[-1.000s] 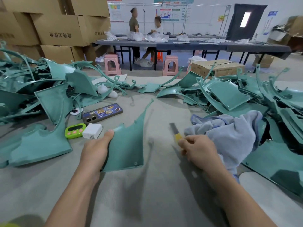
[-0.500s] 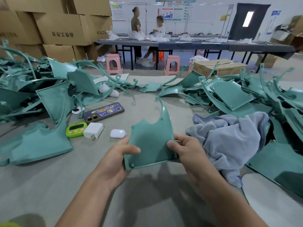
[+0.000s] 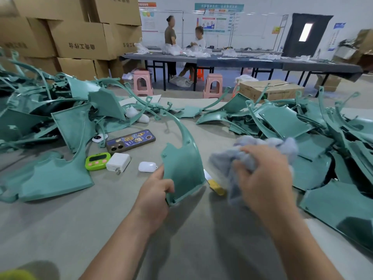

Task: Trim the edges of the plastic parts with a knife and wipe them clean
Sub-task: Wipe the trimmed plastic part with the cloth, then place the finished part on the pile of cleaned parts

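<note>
Table (image 3: pixel 181 249) is offering free room only nearside of the part (image 3: pixel 181 166); piles (image 3: pixel 286 122) are crowding left, right & beyond it. Part is standing upright, left hand (image 3: pixel 155 190) gripping its lower edge. Cloth (image 3: pixel 282 145) is sitting bunched in the curled right hand (image 3: pixel 264 178), just right of part. Wiping seems on: be bracing part, stroking along rim, minding knife (image 3: pixel 215 184) lying btwn part & cloth.

The stacked cardboard boxes (image 3: pixel 81 46) carry a row of dark Chinese characters on their sides, seemingly mirrored; only 工 reads with any certainty. The wall posters (image 3: pixel 214 23), the stickers on the phone case (image 3: pixel 130 140) and the print line on the floor carton (image 3: pixel 271 91) are too small to read.
</note>
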`<control>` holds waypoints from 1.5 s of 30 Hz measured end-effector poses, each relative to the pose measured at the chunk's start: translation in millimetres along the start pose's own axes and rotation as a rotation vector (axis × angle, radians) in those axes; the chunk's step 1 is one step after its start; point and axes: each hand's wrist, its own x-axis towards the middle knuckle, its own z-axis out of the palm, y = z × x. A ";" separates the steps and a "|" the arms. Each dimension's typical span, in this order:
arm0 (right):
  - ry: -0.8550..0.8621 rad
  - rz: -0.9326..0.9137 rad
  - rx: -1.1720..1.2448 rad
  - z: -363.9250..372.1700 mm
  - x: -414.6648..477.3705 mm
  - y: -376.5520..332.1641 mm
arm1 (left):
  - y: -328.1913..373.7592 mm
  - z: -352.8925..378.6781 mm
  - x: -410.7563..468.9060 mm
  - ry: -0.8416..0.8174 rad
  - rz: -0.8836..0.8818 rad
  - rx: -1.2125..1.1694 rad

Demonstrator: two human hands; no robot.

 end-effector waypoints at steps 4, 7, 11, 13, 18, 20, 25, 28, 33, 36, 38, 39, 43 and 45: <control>-0.227 -0.134 0.157 43.2 -30.0 -69.9 | -3.9 6.9 1.2 -0.168 -0.093 -0.194; -0.102 -0.097 0.047 70.4 -23.9 -81.4 | -5.2 -4.0 3.0 -0.170 -0.073 -0.148; -0.028 0.068 -0.087 75.5 14.8 -72.6 | 3.1 -3.8 -1.1 -0.211 0.004 -0.062; 0.008 0.157 -0.033 74.8 17.3 -77.0 | 2.8 -6.1 -0.4 -0.183 0.010 -0.036; -0.030 -0.237 0.018 73.8 -20.1 -88.2 | 4.1 -13.4 2.4 -0.121 0.035 -0.071; -0.181 -0.105 -0.157 67.4 6.6 -63.7 | 6.1 -11.5 0.7 -0.112 0.040 -0.082; -0.281 0.318 -0.297 29.5 41.8 0.6 | 13.2 -14.5 -0.4 0.177 0.339 0.088; -0.208 0.189 0.136 18.2 20.7 -10.4 | 10.9 -9.7 -2.8 0.266 0.607 0.496; -0.557 0.838 1.191 34.0 -5.8 -63.0 | -14.3 11.3 -19.8 -0.013 0.730 1.043; -0.364 1.173 1.304 33.7 -6.0 -53.9 | -18.5 19.6 -29.4 -0.177 0.591 0.958; -0.311 1.189 1.273 21.9 -8.1 -39.8 | -12.1 24.3 -28.9 -0.047 0.509 0.758; -0.325 1.147 1.262 13.7 -10.2 -31.7 | -7.0 28.5 -27.5 0.036 0.484 0.658; -0.475 0.950 1.217 -31.6 -24.5 -6.0 | 7.9 54.8 -22.7 -0.029 0.209 0.226; -0.462 0.888 1.166 -58.5 -37.6 5.9 | 10.0 78.9 -35.2 -0.148 0.096 0.130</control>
